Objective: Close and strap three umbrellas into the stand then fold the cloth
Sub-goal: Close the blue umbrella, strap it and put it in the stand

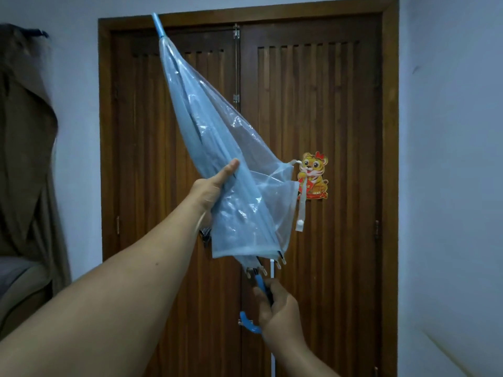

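A clear, pale blue umbrella (206, 148) is held up in front of me, folded down, its blue tip pointing up and to the left. My left hand (215, 186) wraps around the loose canopy at its lower half. My right hand (277, 306) grips the blue curved handle (250, 323) below. The canopy is not wound tight; a flap bulges to the right. The white closing strap (300, 213) hangs free from that flap. No stand, other umbrella or cloth is in view.
A brown wooden double door (313, 131) fills the wall ahead, with a tiger sticker (314, 175) on its right leaf. Brown fabric (24, 159) hangs at the left above a grey seat (16, 273). Pale walls lie on both sides.
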